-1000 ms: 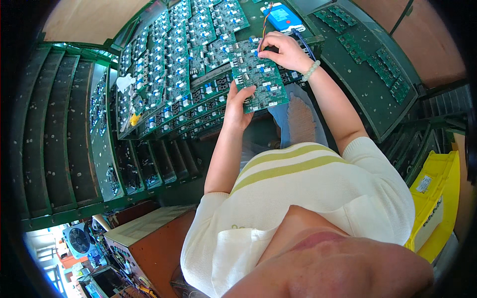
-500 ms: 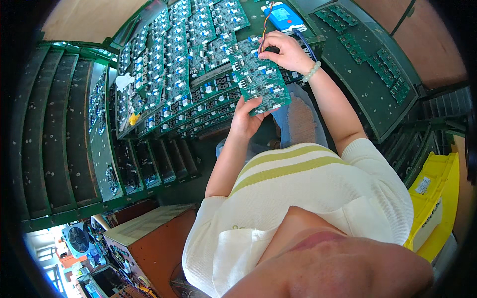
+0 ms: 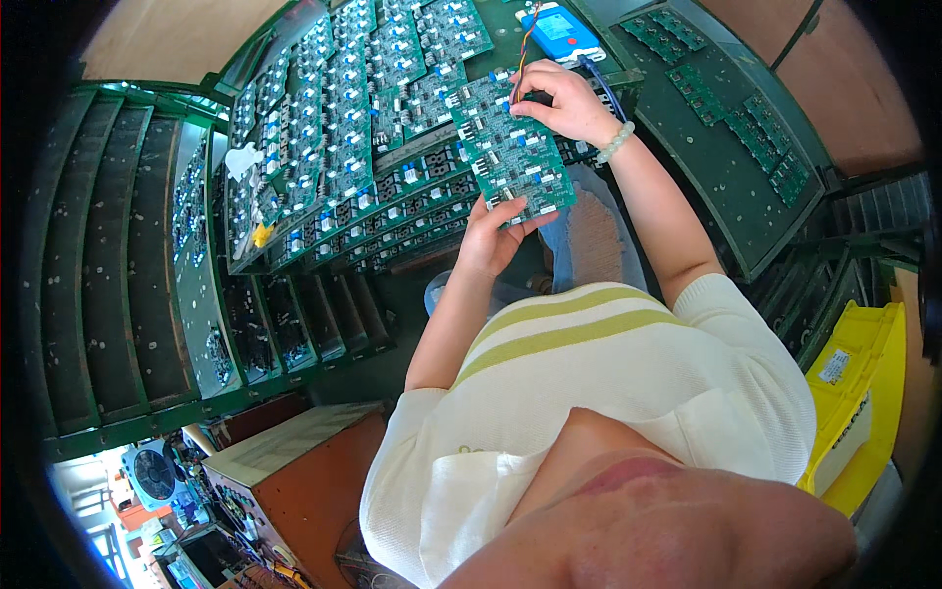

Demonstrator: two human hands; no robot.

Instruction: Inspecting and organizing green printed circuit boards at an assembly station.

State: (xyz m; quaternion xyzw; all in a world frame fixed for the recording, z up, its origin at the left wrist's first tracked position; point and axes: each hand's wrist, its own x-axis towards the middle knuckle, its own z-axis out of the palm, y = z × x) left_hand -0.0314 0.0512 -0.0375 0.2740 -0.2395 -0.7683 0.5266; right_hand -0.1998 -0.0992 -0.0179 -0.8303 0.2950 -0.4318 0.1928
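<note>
A long green circuit board panel (image 3: pixel 502 147) is held up in front of me, tilted, over the near edge of the bench. My left hand (image 3: pixel 493 236) grips its near end, thumb on top and fingers beneath. At the panel's far right side, my right hand (image 3: pixel 557 101) pinches the end of a thin bundle of coloured wires (image 3: pixel 523 49) against a connector on the board. Those wires run up toward a blue-and-white handheld device (image 3: pixel 559 34) lying on the bench. A dark blue cable (image 3: pixel 601 83) leaves the device and passes behind my right wrist.
Rows of similar circuit boards (image 3: pixel 343 108) cover the bench at left, with more on shelves below. A green side table (image 3: pixel 726 147) at right carries several smaller boards (image 3: pixel 697 95). Green shelving (image 3: pixel 108 265) stands far left, a yellow bin (image 3: pixel 854 393) at lower right.
My left hand has shifted very slightly at the panel's near end. The right hand stays at the connector with the wires.
</note>
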